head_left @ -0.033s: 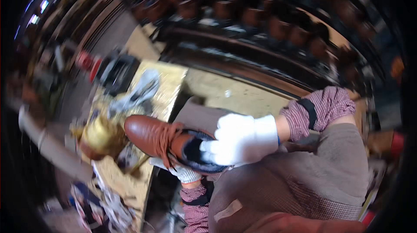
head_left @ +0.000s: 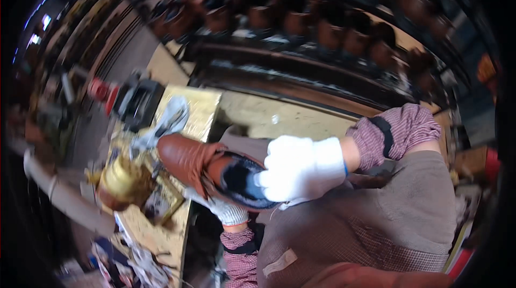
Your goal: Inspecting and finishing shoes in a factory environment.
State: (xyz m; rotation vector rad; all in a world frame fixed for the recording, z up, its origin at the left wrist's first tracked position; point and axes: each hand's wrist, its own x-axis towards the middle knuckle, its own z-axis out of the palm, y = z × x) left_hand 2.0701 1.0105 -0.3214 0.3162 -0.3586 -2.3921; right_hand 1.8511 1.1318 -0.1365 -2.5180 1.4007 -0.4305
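Observation:
A brown leather lace-up shoe (head_left: 185, 159) is held over my lap, its toe pointing to the far left. Its dark lined opening (head_left: 239, 178) faces up towards me. My left hand (head_left: 228, 211), in a white knit glove, supports the shoe from below; the shoe hides part of its fingers. At the heel end, my right hand (head_left: 303, 170), also white-gloved, has its fingers curled at the rim of the opening. Glare washes out detail on the right glove, and whether anything small is pinched there cannot be made out.
To the left stands a yellowish workbench (head_left: 201, 108) bearing a grey cloth (head_left: 172, 119), a yellow container (head_left: 123, 180) and a dark machine with a red part (head_left: 137, 100). Racks holding several brown shoes (head_left: 295, 22) stretch across the back. Crumpled plastic (head_left: 145, 266) lies lower left.
The shoe has tilted slightly, its toe shifting a little right and away, and more of the dark lining shows. Both hands keep their places on it. The whole view has shifted slightly.

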